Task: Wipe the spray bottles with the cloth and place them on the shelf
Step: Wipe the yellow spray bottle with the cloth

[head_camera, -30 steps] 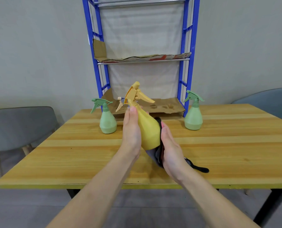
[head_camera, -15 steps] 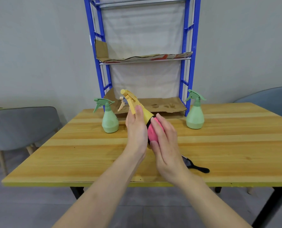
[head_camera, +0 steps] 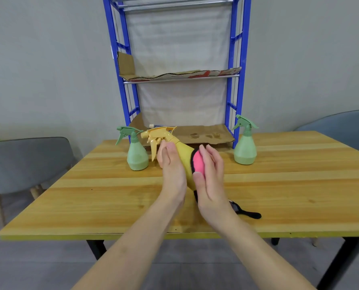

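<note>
My left hand [head_camera: 171,170] grips the neck of a yellow spray bottle [head_camera: 182,155], which is tilted with its nozzle pointing left above the table. My right hand [head_camera: 211,178] holds a pink cloth with a black edge [head_camera: 198,165] against the bottle's right side; a black end of the cloth [head_camera: 247,212] trails onto the table. Two green spray bottles stand upright on the table, one at the left [head_camera: 136,153] and one at the right [head_camera: 245,145]. The blue shelf [head_camera: 236,80] stands behind them, lined with cardboard.
The wooden table [head_camera: 299,185] stretches wide on both sides. A grey chair [head_camera: 25,164] stands at the left and another [head_camera: 341,128] at the right. The shelf's lowest cardboard sheet [head_camera: 203,133] lies at table height between the green bottles.
The yellow bottle has tipped from nearly upright to nozzle-left. My right hand has turned the cloth so its pink side shows and slid it up the bottle's body.
</note>
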The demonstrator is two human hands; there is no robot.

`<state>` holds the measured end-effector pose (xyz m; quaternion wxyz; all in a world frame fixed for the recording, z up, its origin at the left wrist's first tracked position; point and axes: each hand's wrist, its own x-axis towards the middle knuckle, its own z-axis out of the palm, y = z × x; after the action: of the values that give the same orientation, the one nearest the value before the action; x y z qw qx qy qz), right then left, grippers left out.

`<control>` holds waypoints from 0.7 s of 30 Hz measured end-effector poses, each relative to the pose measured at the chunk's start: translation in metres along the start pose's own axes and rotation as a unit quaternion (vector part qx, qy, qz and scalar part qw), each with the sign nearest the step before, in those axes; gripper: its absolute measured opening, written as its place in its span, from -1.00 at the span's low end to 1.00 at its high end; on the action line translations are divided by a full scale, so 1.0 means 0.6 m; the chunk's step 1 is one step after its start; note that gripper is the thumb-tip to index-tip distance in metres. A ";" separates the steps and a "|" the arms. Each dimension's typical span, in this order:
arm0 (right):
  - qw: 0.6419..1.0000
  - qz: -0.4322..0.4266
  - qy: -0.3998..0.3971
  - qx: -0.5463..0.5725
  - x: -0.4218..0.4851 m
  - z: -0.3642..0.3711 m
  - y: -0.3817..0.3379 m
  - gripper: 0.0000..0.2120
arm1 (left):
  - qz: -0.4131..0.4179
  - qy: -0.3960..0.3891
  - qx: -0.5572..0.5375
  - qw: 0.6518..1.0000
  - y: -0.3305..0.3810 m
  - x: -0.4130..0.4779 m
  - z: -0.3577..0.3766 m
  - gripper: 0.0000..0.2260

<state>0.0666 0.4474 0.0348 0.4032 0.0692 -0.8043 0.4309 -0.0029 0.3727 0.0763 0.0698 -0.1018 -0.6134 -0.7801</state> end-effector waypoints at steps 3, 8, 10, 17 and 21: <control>0.986 -0.096 -0.012 -0.133 -0.005 -0.003 0.024 -0.48 | -0.036 -0.014 -0.042 0.998 -0.035 0.012 -0.006 -0.07; 0.999 -0.024 -0.025 0.006 -0.009 0.001 0.016 -0.51 | -0.019 -0.023 -0.056 0.998 -0.027 0.021 -0.005 -0.05; 0.984 0.090 -0.030 0.150 -0.009 0.001 0.006 -0.54 | -0.002 -0.037 -0.039 0.999 -0.010 0.014 -0.007 -0.13; 0.866 0.271 -0.005 0.421 0.009 -0.003 -0.012 -0.55 | -0.014 -0.021 -0.057 0.998 0.017 0.000 -0.007 -0.27; 0.991 0.083 0.016 0.101 0.005 -0.012 -0.010 -0.56 | -0.042 -0.023 -0.059 0.997 -0.050 0.027 -0.009 -0.05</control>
<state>0.0718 0.4495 0.0430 0.3699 0.0357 -0.7528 0.5433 -0.0258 0.3749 0.0509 0.0162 -0.0980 -0.5716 -0.8145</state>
